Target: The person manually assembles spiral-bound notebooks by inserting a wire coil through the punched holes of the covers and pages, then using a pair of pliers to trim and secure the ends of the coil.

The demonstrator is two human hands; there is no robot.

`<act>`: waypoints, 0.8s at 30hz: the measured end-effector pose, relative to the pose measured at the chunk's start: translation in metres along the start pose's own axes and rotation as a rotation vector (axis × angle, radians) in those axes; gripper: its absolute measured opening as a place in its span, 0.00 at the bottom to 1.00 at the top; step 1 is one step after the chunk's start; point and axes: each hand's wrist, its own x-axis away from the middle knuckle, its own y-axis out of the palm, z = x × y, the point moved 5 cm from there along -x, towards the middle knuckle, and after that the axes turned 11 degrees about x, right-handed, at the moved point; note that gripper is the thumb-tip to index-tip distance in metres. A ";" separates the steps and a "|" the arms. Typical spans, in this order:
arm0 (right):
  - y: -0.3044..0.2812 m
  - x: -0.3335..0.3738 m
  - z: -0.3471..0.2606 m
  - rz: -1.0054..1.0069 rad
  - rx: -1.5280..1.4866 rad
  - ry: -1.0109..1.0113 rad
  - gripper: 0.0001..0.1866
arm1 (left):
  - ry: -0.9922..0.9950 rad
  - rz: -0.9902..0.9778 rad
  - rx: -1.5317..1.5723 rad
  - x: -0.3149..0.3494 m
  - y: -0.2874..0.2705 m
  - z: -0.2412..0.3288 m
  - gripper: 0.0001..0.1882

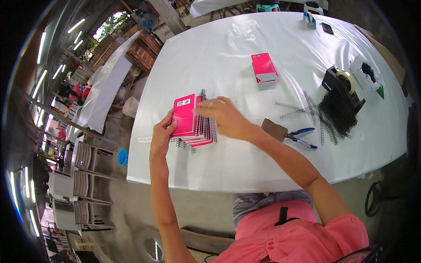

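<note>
A pink notebook [184, 115] with a small white label lies on top of a stack of spiral-bound pink notebooks [206, 143]. My left hand [163, 130] grips its left side, thumb on the cover. At its right edge is my right hand [228, 117], slightly blurred, with the fingers drawn together; whatever is between them is hidden. Dark wire coils show along the right side of the stack and at its lower left corner. To the right of my right hand lie blue-handled pliers [302, 135] and a flat brown piece [274, 129].
Black wire coils [324, 115] spread in a heap beside a black tape dispenser [342, 90]. Another pink notebook stack [264, 68] sits farther back on the white-covered table [206, 57]. A tape roll [310, 20] and a dark phone-like object [327, 28] are at the far right.
</note>
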 end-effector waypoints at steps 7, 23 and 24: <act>0.005 0.015 -0.016 -0.108 -0.307 0.276 0.30 | 0.007 0.012 0.015 0.005 0.009 0.004 0.28; -0.007 -0.005 0.057 0.148 -0.195 0.267 0.22 | 0.082 0.250 -0.315 0.021 -0.024 0.017 0.34; -0.012 0.010 0.124 0.345 -0.166 0.472 0.24 | 0.197 0.270 -0.357 0.024 -0.014 0.029 0.35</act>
